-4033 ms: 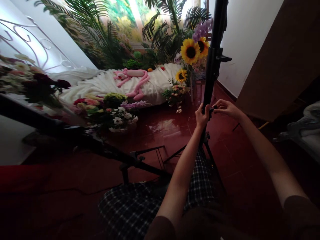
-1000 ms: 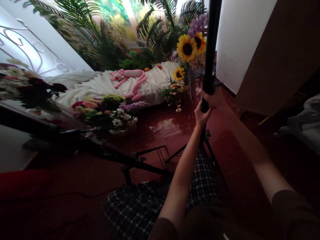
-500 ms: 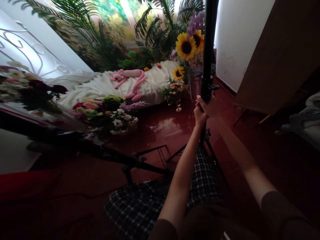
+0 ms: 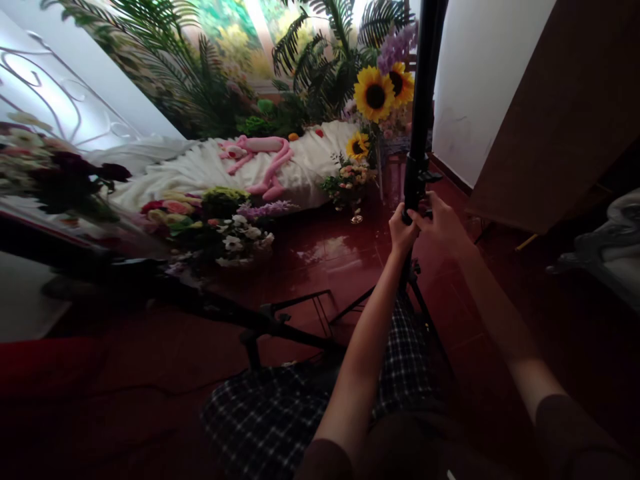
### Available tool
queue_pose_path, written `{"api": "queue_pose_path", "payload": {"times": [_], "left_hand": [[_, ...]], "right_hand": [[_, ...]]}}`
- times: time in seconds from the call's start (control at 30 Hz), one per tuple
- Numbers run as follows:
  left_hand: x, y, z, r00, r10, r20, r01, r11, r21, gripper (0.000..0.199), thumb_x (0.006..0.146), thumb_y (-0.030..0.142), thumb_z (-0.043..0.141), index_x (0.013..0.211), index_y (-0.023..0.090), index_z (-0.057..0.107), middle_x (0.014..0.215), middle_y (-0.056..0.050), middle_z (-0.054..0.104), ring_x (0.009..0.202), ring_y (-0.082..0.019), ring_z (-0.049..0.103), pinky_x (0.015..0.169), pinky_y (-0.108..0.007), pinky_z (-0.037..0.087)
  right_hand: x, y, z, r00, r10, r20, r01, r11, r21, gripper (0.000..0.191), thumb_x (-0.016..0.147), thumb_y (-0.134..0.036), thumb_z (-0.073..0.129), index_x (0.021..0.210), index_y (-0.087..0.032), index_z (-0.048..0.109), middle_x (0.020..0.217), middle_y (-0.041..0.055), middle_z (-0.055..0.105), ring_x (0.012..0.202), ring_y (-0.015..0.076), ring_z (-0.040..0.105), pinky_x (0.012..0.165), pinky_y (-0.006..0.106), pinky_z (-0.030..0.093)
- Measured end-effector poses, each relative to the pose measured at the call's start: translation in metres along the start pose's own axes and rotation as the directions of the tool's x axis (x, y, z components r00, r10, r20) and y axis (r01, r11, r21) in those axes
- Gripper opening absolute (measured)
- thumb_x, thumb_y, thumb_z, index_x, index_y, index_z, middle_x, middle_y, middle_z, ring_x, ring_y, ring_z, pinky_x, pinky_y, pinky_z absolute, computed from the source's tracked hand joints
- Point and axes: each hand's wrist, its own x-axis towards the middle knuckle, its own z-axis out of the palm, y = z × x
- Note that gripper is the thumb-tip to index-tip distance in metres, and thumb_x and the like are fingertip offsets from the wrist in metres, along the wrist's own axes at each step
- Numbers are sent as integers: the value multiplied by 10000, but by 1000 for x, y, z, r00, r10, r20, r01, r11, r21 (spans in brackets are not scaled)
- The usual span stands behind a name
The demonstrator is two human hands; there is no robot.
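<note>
A black light stand (image 4: pixel 416 140) rises in front of me, its pole leaning slightly, with a clamp (image 4: pixel 420 172) partway up. My left hand (image 4: pixel 401 230) is wrapped round the pole just below that clamp. On the pole's right side, my right hand (image 4: pixel 443 223) has its thumb and fingers closed about a small dark knob, which they mostly cover. The stand's legs (image 4: pixel 430 320) spread on the floor beside my checked-cloth lap (image 4: pixel 405 360).
A second black stand (image 4: pixel 215 303) crosses low on the left. Flower bunches (image 4: pixel 233 233) and a white-draped bench (image 4: pixel 310 173) with a pink plush toy (image 4: pixel 270 157) lie ahead. Sunflowers (image 4: pixel 375 93) stand behind the pole. A pale panel (image 4: pixel 505 133) and ornate silver furniture (image 4: pixel 610 233) are at right.
My right hand has shifted right, from around the pole to the knob at its side. The left hand keeps its hold. The view has moved slightly.
</note>
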Motion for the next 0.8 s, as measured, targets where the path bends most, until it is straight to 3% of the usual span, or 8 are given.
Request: {"api": "queue_pose_path", "payload": {"times": [0.13,0.27,0.43,0.57,0.67,0.8], "left_hand": [[-2,12,2,999,-37,3,37,999,-20,373,783,539,699,757,194,561,597,43,518,538,-91,464,540,-236,369],[-2,17,1,998,-54,10,54,999,5,444,772,623,680,756,197,556,602,42,505,537,-86,450,532,-236,356],[-3,18,1,997,-71,8,71,997,14,482,763,655,674,743,193,538,611,42,496,546,-81,449,535,-230,357],[-3,17,1,997,-77,20,77,997,9,487,753,661,681,756,193,546,619,41,516,545,-80,458,535,-228,364],[-3,16,1,997,-71,14,71,997,13,480,758,655,680,758,193,550,616,41,522,549,-81,463,541,-229,371],[-3,17,1,998,-71,0,71,997,10,477,751,649,690,761,191,558,615,45,500,555,-81,456,546,-229,364]], "right_hand": [[-13,10,-13,999,48,19,-47,998,-32,401,961,-583,479,1051,-215,610,1010,99,725,956,252,700,881,404,532],[-6,24,-6,988,140,61,-140,990,-6,493,999,-628,326,972,-225,608,865,70,718,837,221,704,782,343,539],[-1,39,1,954,255,158,-279,947,158,499,916,-697,475,955,-217,606,789,42,707,712,188,692,668,305,544],[0,44,-5,956,242,164,-281,913,295,527,871,-717,522,852,-199,622,768,38,688,659,165,661,573,269,528],[4,44,-7,941,296,166,-337,866,370,441,849,-626,617,799,-188,628,738,24,666,590,135,607,523,251,507],[9,40,-1,869,446,214,-491,726,482,221,850,-397,654,904,-185,623,691,-14,636,497,96,538,477,226,468]]}}
